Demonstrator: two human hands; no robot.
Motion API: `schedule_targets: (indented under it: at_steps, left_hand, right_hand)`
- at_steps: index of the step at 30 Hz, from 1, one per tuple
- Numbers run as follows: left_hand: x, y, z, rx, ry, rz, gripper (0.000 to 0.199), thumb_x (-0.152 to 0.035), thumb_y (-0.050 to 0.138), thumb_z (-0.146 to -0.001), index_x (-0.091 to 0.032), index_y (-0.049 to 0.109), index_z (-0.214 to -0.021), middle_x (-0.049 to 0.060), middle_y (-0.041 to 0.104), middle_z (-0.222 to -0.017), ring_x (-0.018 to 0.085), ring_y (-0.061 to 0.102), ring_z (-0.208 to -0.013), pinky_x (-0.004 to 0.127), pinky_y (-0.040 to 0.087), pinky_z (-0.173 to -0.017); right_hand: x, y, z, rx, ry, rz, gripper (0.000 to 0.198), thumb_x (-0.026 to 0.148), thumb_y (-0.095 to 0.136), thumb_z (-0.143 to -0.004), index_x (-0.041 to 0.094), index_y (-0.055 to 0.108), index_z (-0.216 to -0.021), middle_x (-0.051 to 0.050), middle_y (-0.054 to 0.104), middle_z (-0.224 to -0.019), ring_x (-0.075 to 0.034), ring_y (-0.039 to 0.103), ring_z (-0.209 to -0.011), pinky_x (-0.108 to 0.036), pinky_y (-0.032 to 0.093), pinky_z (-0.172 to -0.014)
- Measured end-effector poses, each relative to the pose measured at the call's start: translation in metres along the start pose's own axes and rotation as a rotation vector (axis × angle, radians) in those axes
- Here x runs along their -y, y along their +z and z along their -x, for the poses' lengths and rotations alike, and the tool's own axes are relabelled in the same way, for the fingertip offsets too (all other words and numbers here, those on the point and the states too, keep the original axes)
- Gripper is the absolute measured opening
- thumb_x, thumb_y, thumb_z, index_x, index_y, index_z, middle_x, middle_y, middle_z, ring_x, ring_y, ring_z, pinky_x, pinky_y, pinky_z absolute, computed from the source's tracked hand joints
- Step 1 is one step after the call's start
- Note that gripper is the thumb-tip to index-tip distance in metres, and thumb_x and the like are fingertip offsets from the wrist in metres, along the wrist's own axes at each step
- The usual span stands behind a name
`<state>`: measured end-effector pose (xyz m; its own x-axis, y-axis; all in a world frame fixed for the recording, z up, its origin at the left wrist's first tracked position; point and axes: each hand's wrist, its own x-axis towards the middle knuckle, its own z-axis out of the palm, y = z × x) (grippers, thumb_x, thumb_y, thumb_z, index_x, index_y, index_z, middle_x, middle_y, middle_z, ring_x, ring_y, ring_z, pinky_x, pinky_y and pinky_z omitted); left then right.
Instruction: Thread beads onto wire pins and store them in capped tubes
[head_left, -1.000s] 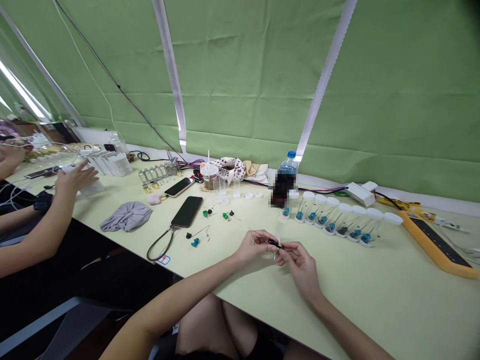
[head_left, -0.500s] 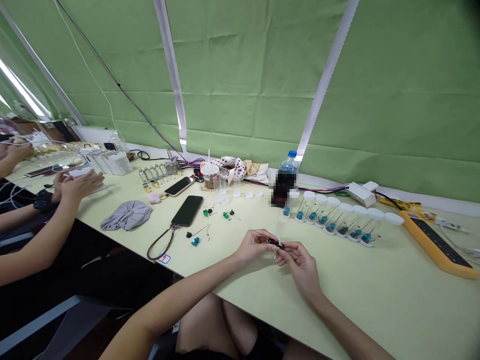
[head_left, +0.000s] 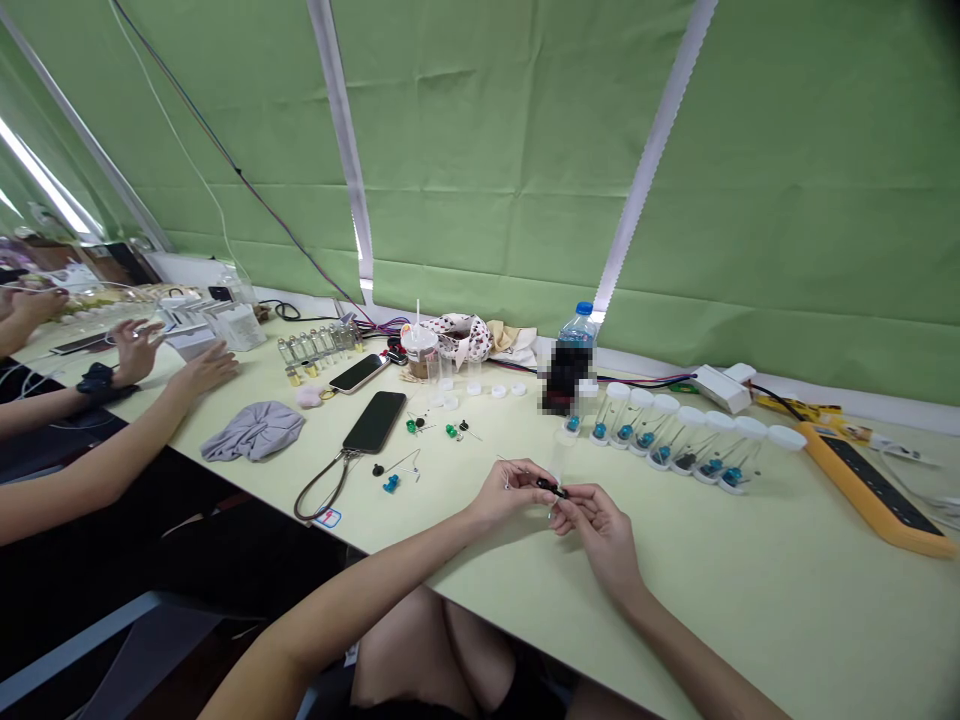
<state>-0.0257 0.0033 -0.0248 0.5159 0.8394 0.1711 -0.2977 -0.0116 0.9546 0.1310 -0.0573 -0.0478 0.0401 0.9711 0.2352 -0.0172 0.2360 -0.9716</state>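
Just above the table, my left hand (head_left: 504,497) pinches a small black part (head_left: 551,487) with its fingertips. A thin metal wire shows beside those fingers. My right hand (head_left: 606,530) closes its thumb and finger on the right end of the same part, so both hands meet at it. What the part is exactly is too small to tell. Behind my fingers stands a faint clear tube (head_left: 562,452). To the left lie a blue piece (head_left: 391,483) and a black knob-like piece (head_left: 378,470) with bent wire. Green pieces (head_left: 451,431) with black ones lie farther back.
Several clear tubes with white caps (head_left: 686,440) line the right, blue pieces inside. An orange power strip (head_left: 874,490) lies beyond them. Leftward are a phone (head_left: 375,422), a grey cloth (head_left: 253,431) and a drink cup (head_left: 418,350). A co-worker's hands (head_left: 202,368) are near white boxes (head_left: 236,325).
My hands stay almost in place; the black part shifts only slightly between my fingers. The co-worker's hands have moved apart, one reaching right beside the white boxes.
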Motion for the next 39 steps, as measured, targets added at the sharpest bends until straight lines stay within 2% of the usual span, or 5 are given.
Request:
schedule_targets:
  at_steps: [9, 27, 33, 39]
  left_hand:
    - [0.0034, -0.0003, -0.0001, -0.001, 0.001, 0.007, 0.034, -0.031, 0.078, -0.058, -0.01, 0.068, -0.084, 0.009, 0.066, -0.081, 0.017, 0.062, -0.071, 0.031, 0.047, -0.071]
    - [0.0039, -0.0002, -0.0004, -0.015, 0.007, 0.011, 0.032, -0.028, 0.079, -0.057, -0.011, 0.069, -0.081, 0.007, 0.066, -0.079, 0.016, 0.061, -0.073, 0.029, 0.046, -0.071]
    - [0.0036, 0.0006, -0.0002, -0.028, 0.016, -0.001, 0.031, -0.03, 0.079, -0.057, -0.012, 0.069, -0.08, 0.007, 0.065, -0.079, 0.016, 0.06, -0.073, 0.029, 0.047, -0.071]
    - [0.0044, 0.0007, -0.0007, -0.025, 0.023, 0.016, 0.031, -0.029, 0.079, -0.056, -0.013, 0.07, -0.08, 0.006, 0.063, -0.082, 0.015, 0.061, -0.074, 0.028, 0.048, -0.072]
  right_hand:
    - [0.0012, 0.0004, -0.0002, -0.018, 0.021, 0.008, 0.028, 0.044, 0.06, -0.08, 0.019, 0.056, -0.092, -0.002, 0.065, -0.064, -0.018, 0.062, -0.06, -0.032, 0.052, -0.055]
    - [0.0032, -0.0019, -0.0008, -0.048, 0.016, 0.084, 0.029, 0.044, 0.061, -0.079, 0.018, 0.061, -0.09, -0.003, 0.065, -0.065, -0.019, 0.062, -0.061, -0.032, 0.052, -0.056]
    - [0.003, -0.0032, -0.0022, -0.063, -0.026, 0.101, 0.027, 0.043, 0.063, -0.078, 0.02, 0.064, -0.091, -0.005, 0.067, -0.077, -0.021, 0.064, -0.07, -0.035, 0.053, -0.067]
    - [0.0031, -0.0027, -0.0021, -0.061, -0.01, 0.077, 0.028, 0.043, 0.064, -0.077, 0.02, 0.064, -0.093, -0.006, 0.068, -0.081, -0.021, 0.065, -0.073, -0.035, 0.053, -0.069]
